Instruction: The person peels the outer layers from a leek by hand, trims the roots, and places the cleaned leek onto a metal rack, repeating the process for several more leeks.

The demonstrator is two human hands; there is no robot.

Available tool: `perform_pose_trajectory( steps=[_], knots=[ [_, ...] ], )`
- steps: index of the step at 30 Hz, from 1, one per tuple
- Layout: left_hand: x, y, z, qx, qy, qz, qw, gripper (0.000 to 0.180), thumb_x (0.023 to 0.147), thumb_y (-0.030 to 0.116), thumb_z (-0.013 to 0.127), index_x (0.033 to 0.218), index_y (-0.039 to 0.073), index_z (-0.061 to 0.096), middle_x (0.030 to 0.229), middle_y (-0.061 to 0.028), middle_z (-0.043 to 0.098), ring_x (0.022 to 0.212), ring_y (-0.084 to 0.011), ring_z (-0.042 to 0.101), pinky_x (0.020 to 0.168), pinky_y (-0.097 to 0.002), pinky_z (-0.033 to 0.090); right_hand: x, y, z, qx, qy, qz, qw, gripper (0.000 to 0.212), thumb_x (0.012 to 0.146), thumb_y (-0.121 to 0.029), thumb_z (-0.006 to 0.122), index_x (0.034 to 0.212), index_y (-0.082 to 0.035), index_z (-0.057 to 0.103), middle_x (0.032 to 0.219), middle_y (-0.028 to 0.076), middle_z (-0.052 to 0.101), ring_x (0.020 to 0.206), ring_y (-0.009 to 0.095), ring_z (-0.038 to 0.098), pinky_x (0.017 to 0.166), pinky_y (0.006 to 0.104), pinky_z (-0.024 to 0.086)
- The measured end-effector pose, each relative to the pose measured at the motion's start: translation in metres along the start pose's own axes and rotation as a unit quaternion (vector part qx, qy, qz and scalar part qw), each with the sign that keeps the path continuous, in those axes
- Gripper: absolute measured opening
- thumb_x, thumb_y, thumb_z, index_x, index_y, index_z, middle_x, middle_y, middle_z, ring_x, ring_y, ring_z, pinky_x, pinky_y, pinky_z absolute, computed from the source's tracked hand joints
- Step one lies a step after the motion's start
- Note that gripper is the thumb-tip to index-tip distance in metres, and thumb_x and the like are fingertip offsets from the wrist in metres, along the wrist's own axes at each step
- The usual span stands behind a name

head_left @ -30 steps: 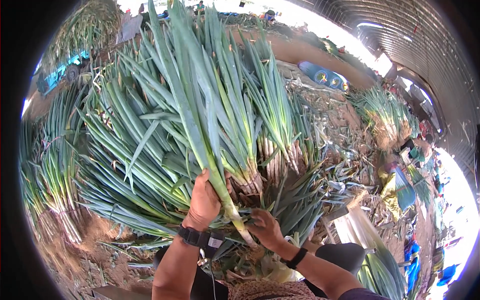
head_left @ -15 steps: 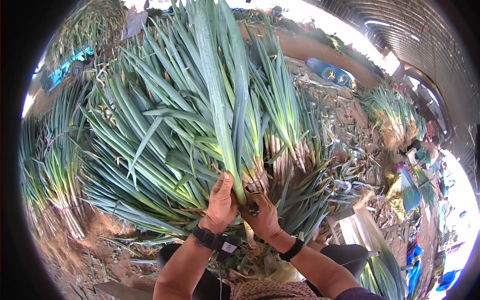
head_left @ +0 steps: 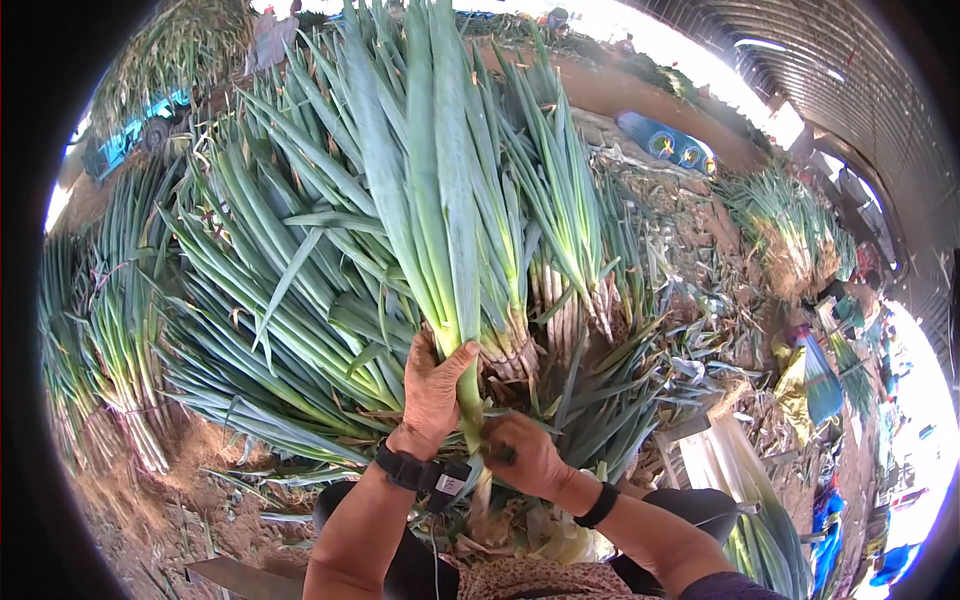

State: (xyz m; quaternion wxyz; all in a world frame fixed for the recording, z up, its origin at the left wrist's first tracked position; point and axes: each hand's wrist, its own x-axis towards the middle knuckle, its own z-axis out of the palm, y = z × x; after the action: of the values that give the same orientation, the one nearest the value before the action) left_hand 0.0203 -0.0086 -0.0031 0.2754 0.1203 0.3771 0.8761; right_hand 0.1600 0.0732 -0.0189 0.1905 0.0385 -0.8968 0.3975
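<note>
A long green onion (head_left: pixel 435 200) stands upright in front of me, its broad leaves fanning away at the top. My left hand (head_left: pixel 433 390) wraps round its stalk, thumb across the front. Lower down, my right hand (head_left: pixel 522 455) is closed with curled, slightly blurred fingers against the same stalk, whose pale root end shows below. A dark spot shows at its fingertips; I cannot make out what it is. Just behind my hands lies a big heap of green onions (head_left: pixel 270 260), and a bundle with whitish stems (head_left: pixel 512 350) stands behind the held stalk.
More tied bundles (head_left: pixel 130 390) stand at the left. Stripped leaves (head_left: pixel 610 420) litter the ground. At the right, cleaned white stalks (head_left: pixel 735 470) lie by my knee, with a yellow sack (head_left: pixel 793 395) farther off. A blue patterned roll (head_left: pixel 665 142) lies at the back.
The held green onion has turned, so its leaves spread wider and lean left. My left hand has shifted its grip slightly left, thumb now across the stalk. My right hand has moved a little lower.
</note>
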Motion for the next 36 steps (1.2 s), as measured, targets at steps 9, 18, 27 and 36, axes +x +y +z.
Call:
perform_pose_trajectory(
  steps=[9, 18, 27, 36],
  knots=[
    [-0.02, -0.037, -0.012, 0.149, 0.016, -0.049, 0.988, 0.034, 0.072, 0.003, 0.07, 0.094, 0.001, 0.044, 0.075, -0.0073, 0.056, 0.06, -0.0161, 0.056, 0.054, -0.0279, 0.048, -0.053, 0.0, 0.001, -0.007, -0.259, 0.002, 0.966, 0.024, 0.065, -0.014, 0.064, 0.084, -0.006, 0.053, 0.082, 0.01, 0.053, 0.085, 0.03, 0.054, 0.07, 0.0378, 0.046],
    [0.001, -0.001, 0.002, 0.029, 0.048, -0.014, 0.998, 0.035, 0.075, 0.001, 0.069, 0.101, 0.002, 0.047, 0.088, -0.005, 0.057, 0.075, -0.0138, 0.056, 0.067, -0.0269, 0.047, -0.12, 0.029, -0.001, -0.047, -0.401, 0.239, 0.883, 0.035, 0.076, -0.037, 0.062, 0.091, -0.007, 0.055, 0.08, 0.01, 0.058, 0.075, 0.027, 0.058, 0.064, 0.038, 0.047],
    [-0.004, -0.014, -0.004, 0.028, 0.019, -0.001, 0.999, 0.028, 0.077, 0.002, 0.066, 0.1, 0.003, 0.05, 0.08, -0.005, 0.057, 0.068, -0.0165, 0.057, 0.06, -0.0292, 0.048, 0.017, 0.012, 0.006, 0.012, 0.056, 0.176, 0.983, 0.034, 0.071, -0.019, 0.069, 0.096, -0.002, 0.053, 0.083, 0.01, 0.056, 0.077, 0.02, 0.057, 0.067, 0.0296, 0.047],
    [-0.009, -0.009, -0.008, 0.042, 0.003, 0.015, 0.999, 0.032, 0.078, 0.001, 0.065, 0.106, 0.002, 0.048, 0.086, -0.0038, 0.058, 0.073, -0.0127, 0.056, 0.066, -0.026, 0.048, 0.022, 0.022, 0.021, 0.144, -0.052, 0.319, 0.935, 0.027, 0.079, -0.012, 0.048, 0.103, 0.001, 0.055, 0.092, 0.009, 0.059, 0.086, 0.016, 0.053, 0.076, 0.0294, 0.043]
  ],
)
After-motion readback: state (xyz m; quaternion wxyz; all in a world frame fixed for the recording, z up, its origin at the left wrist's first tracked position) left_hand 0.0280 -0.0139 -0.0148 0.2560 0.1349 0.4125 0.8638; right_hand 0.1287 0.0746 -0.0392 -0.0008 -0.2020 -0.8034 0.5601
